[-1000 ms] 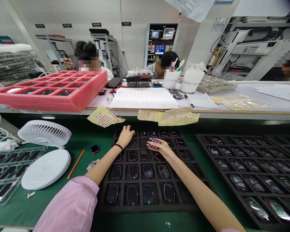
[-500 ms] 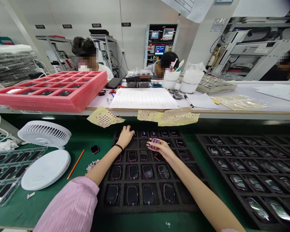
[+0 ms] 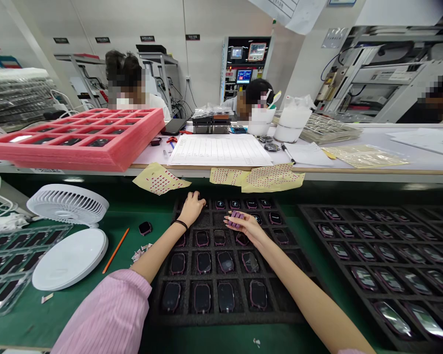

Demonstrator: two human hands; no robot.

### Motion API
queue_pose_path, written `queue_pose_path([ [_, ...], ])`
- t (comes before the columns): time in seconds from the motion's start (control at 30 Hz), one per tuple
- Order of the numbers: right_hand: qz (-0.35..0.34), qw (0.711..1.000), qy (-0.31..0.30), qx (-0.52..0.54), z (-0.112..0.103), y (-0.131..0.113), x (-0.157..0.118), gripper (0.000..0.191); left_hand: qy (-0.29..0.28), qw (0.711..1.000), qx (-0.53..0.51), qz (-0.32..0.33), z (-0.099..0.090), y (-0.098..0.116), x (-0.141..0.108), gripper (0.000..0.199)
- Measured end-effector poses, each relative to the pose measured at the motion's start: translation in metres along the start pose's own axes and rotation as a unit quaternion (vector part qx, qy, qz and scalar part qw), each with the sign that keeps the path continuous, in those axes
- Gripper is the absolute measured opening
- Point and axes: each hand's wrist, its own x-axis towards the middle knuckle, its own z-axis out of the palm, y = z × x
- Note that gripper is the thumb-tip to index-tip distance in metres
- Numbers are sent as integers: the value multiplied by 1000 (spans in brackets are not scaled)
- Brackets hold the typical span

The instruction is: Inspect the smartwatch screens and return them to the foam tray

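On the head feed, the step in hand looks like handling small pieces over the devices in the tray. My right hand (image 3: 245, 225) pinches a small bunch of purple strips (image 3: 235, 219) between thumb and fingers, closed on them, just above the black foam tray (image 3: 221, 318). I make it about four strips, but they are too small to count surely. Anything set down from that pinch would need the fingers to part first, and with care, since the pieces are so small.

My left hand (image 3: 192, 209) rests at the tray's far left. Its fingers (image 3: 195, 196) curve downward, but they hide what lies beneath, so I cannot tell whether they grip anything.

I count nineteen watch-shaped devices (image 3: 226, 297) showing in this tray, with more likely hidden under my arms. One more device (image 3: 145, 228) lies loose on the green mat (image 3: 29, 322) to the left, near an orange pen (image 3: 115, 256). A second black tray (image 3: 376, 260) sits to the right. Along the bench edge, further off, are three yellow sticker sheets (image 3: 158, 178). Two co-workers (image 3: 131, 81) sit across the far bench, and a third shows at the right edge.
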Motion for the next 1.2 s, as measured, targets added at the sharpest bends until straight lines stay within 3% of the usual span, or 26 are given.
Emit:
queue_pose_path([
  [1.2,0,1000,5,5,3,-3,-2,45,-7,1000,-16,-12,-2,0,0,23],
])
